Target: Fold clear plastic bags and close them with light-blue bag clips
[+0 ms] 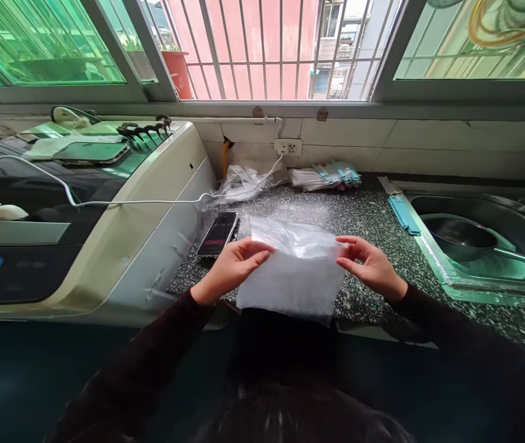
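I hold a clear plastic bag (296, 271) over the front edge of a speckled granite counter (364, 215). My left hand (235, 264) pinches the bag's left edge and my right hand (369, 263) pinches its right edge, fingers closed on the film. The bag hangs flat between them, its upper part wrinkled. A black phone (218, 234) lies on the counter just left of my left hand.
A large white appliance (119, 234) fills the left, with a phone (91, 152) and a white cable (142, 201) on top. Crumpled plastic (239, 183) and a stack of bags (324, 176) lie by the wall. A steel sink (479, 240) with a bowl sits right.
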Demonstrator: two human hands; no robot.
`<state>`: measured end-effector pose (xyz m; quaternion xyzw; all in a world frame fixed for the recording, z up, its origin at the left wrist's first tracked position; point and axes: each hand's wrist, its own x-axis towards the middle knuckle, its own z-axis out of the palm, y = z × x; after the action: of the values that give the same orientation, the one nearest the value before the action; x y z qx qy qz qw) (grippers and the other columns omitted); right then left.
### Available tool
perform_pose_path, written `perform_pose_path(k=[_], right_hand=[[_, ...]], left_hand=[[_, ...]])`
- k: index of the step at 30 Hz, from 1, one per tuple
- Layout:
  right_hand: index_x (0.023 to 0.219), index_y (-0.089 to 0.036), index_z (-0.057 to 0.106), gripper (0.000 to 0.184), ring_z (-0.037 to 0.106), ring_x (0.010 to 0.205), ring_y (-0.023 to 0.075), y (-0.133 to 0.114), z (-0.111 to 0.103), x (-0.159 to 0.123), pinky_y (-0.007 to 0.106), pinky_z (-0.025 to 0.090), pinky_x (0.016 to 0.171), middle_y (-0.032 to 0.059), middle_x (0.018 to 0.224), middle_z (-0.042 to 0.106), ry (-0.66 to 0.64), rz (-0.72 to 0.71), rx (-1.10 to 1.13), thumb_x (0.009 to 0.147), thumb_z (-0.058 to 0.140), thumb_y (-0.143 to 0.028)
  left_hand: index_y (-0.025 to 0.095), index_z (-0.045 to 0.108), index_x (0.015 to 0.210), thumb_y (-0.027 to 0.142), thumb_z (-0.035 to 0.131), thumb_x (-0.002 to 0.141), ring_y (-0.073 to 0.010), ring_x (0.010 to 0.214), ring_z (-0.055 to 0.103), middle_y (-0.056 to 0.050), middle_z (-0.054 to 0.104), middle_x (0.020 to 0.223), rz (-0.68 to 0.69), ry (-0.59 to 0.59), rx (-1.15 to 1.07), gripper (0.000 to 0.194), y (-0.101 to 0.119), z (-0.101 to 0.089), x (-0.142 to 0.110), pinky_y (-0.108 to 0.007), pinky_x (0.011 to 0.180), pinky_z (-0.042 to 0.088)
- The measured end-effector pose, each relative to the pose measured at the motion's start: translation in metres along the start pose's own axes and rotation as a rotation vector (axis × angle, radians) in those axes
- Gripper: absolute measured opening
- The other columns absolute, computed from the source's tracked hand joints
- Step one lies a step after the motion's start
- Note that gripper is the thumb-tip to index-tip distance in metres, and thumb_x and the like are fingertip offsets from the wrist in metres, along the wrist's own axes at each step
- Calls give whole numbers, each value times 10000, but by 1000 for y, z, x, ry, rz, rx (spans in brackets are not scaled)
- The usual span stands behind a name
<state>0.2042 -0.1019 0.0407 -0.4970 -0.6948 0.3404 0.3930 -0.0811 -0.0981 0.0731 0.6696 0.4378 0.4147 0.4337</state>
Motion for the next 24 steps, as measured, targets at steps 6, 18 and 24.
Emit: perform_pose_path(k=[6,18,24], right_hand=[[852,-205,644,240,564,666,158,-17,-16,12,328,490,657,40,735,622,155,-222,-189,765,612,-426],[972,-221,641,263,557,873,215,-24,-41,33,392,467,805,72,899,598,326,-500,-530,809,568,-414],[1126,-193,587,473,514,947,243,-22,-14,38,409,425,850,103,1054,599,187,-675,-775,770,588,-505]], left_hand=[[133,678,736,381,716,664,-113,641,576,-30,659,704,64,252,-73,261,5,-9,14,-229,580,483],[183,612,684,285,635,784,-190,1121,477,-26,589,1166,616,428,460,144,10,-5,40,-417,925,422],[178,604,675,258,626,792,-163,932,548,-10,677,868,715,376,458,143,21,10,47,-418,898,432]])
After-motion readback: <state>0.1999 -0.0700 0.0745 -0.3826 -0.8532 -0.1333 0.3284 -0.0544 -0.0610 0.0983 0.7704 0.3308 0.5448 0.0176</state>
